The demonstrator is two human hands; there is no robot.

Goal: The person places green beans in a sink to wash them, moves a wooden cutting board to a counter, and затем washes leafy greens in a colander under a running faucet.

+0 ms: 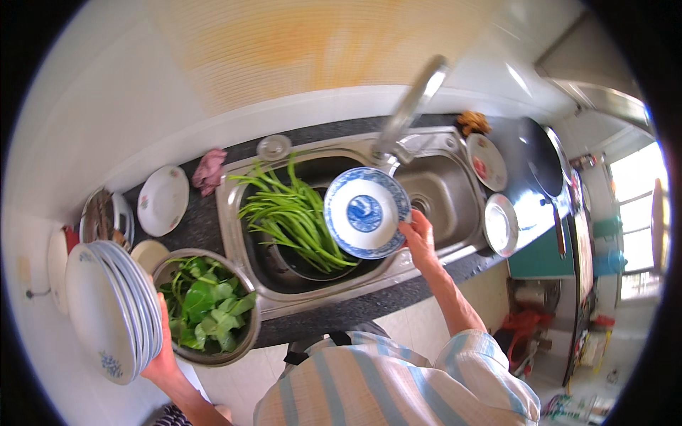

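My right hand [420, 238] grips the rim of a blue-and-white patterned dish [391, 213], held tilted over the divider of the double sink. At the left, a tilted stack of white plates [101, 314] is in my left hand [159, 349]; its thumb shows at the right edge and most fingers are hidden behind the plates. The outermost plate bears small blue flowers. Below the blue dish, long green stalks [298, 218] lie in and over a round vessel [303, 270] in the left basin. A metal bowl of leafy greens [213, 303] stands beside my left hand.
The faucet [407, 112] rises behind the right basin [439, 199]. Plates [486, 162] and a small dish [501, 224] line the sink's right side, near a wok [538, 157]. At left are a floral plate [163, 201], pink cloth [209, 171] and a lidded pot [106, 218].
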